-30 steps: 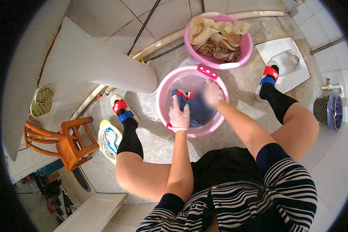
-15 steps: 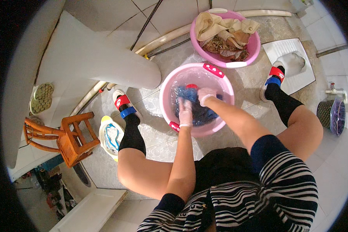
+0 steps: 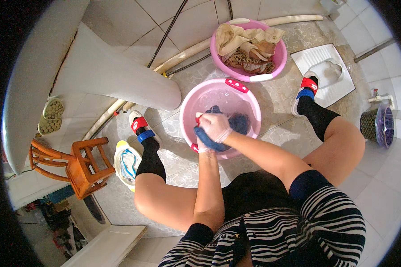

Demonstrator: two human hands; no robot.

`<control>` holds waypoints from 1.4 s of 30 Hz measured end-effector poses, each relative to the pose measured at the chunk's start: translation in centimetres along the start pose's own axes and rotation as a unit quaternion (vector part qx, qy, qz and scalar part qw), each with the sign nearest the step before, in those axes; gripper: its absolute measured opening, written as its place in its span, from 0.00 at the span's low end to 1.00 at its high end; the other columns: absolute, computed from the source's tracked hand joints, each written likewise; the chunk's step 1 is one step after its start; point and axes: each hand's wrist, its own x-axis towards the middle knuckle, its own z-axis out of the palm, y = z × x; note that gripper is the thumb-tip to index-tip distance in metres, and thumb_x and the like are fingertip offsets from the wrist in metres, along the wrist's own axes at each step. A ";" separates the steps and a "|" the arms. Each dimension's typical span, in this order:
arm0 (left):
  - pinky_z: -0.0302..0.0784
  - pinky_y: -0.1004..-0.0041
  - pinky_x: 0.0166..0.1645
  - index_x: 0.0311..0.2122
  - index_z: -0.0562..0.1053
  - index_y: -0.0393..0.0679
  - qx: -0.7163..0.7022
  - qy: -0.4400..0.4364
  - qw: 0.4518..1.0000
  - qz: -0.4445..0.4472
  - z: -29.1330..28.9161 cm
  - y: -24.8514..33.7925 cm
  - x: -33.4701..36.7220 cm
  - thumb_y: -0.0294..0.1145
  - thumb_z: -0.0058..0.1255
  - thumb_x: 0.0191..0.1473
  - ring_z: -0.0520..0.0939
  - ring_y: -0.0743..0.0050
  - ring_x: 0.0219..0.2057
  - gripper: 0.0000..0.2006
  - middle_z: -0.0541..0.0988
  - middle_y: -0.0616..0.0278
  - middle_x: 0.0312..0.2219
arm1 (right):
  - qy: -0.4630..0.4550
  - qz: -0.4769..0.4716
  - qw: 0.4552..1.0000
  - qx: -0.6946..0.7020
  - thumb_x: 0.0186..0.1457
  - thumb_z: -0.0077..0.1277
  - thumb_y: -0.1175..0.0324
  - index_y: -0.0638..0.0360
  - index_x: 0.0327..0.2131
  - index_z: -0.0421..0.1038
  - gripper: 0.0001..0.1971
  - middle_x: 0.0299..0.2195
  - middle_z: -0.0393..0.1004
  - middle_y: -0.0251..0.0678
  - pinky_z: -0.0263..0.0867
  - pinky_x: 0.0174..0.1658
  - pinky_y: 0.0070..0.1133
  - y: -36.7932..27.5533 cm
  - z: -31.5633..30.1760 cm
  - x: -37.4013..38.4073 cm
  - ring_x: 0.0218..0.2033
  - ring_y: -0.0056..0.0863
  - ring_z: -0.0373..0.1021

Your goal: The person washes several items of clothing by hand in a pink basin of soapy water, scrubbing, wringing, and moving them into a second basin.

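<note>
Both hands wear thin clear gloves and are over a pink basin [image 3: 255, 100] of sudsy water. My right hand [image 3: 215, 126] is closed round a bunched blue garment [image 3: 239, 124], which looks like denim. My left hand [image 3: 202, 145] is on the same garment from below, largely covered by a fold and by my right hand. A small red patch shows at the left edge of the bundle; I cannot tell if it belongs to the garment. Part of the cloth hangs toward my left wrist, the rest lies in the water.
Behind stands another pink tub [image 3: 280, 66] of beige and brown clothes. A squat toilet [image 3: 343, 86] is at the right, near a dark wastebasket [image 3: 368, 126]. On the left are a white pedestal [image 3: 133, 75], a small wooden chair [image 3: 82, 171] and a white-yellow basin [image 3: 119, 160].
My hands have drawn together and lifted part of the blue garment out of the water toward the basin's near left side. Before, they were apart and pressing it down in the water.
</note>
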 end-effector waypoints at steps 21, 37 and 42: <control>0.48 0.63 0.61 0.58 0.49 0.37 0.891 -0.037 0.427 -0.150 -3.1 -2.8 1.0 0.48 0.36 0.50 0.54 0.43 0.57 0.34 0.54 0.41 0.56 | -0.381 0.213 0.812 -0.389 0.47 0.45 0.56 0.51 0.55 0.55 0.30 0.57 0.52 0.41 0.36 0.55 0.53 9.3 -0.9 -0.6 0.58 0.39 0.50; 0.67 0.64 0.48 0.45 0.67 0.36 0.746 0.186 0.586 0.258 -2.0 3.8 -3.5 0.27 0.53 0.34 0.73 0.48 0.41 0.26 0.73 0.43 0.35 | -0.297 0.246 0.922 0.034 0.40 0.48 0.72 0.62 0.30 0.75 0.11 0.28 0.76 0.41 0.66 0.39 0.22 3.0 -2.3 1.5 0.32 0.27 0.73; 0.57 0.62 0.56 0.52 0.59 0.38 0.774 -0.091 0.554 0.293 0.1 5.8 -2.1 0.30 0.56 0.28 0.65 0.45 0.50 0.39 0.65 0.41 0.47 | -0.337 0.173 0.912 0.158 0.34 0.44 0.83 0.67 0.32 0.73 0.16 0.31 0.76 0.35 0.65 0.38 0.15 -3.2 -8.8 1.6 0.32 0.21 0.71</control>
